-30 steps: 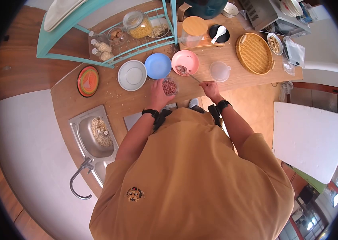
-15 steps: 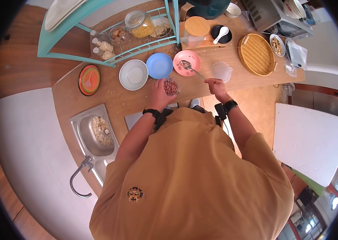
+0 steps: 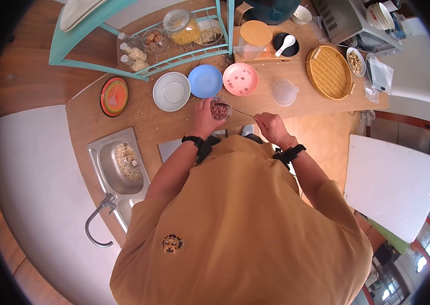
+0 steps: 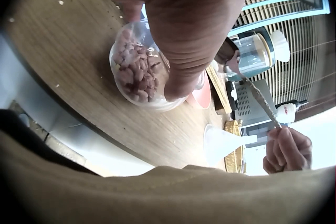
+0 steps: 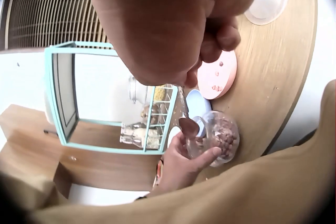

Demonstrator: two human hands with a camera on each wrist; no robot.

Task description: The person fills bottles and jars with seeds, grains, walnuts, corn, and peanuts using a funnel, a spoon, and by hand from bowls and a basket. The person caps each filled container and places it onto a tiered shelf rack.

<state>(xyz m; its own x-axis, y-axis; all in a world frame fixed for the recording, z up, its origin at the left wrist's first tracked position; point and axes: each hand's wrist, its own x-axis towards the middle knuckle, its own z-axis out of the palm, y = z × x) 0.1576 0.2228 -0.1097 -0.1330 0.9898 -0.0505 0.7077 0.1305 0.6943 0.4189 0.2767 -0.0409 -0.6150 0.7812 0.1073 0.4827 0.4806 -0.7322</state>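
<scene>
The left hand (image 3: pixel 205 120) grips a clear jar (image 5: pixel 226 139) of reddish-pink pieces, held close to the counter's front edge. A metal spoon (image 4: pixel 259 98) is pinched by its handle in the right hand (image 3: pixel 274 128). Its bowl (image 5: pixel 189 127) is at the jar's mouth in the right wrist view; whether it touches the pieces I cannot tell. Beyond the jar stand a pink plate (image 3: pixel 241 80) with several reddish pieces on it, a blue plate (image 3: pixel 205 81) and a white bowl (image 3: pixel 171 92).
A clear lid (image 3: pixel 284 93) lies right of the pink plate, near a wicker tray (image 3: pixel 329 72). At the back are a teal rack (image 3: pixel 184 60), a wooden-lidded container (image 3: pixel 255 33) and a microwave (image 3: pixel 344 20). The sink (image 3: pixel 118 168) is at left.
The spoon has moved from the pink plate back to the jar, and the right hand has come nearer the body. Reddish pieces are left scattered on the plate. The left hand has stayed nearly still.
</scene>
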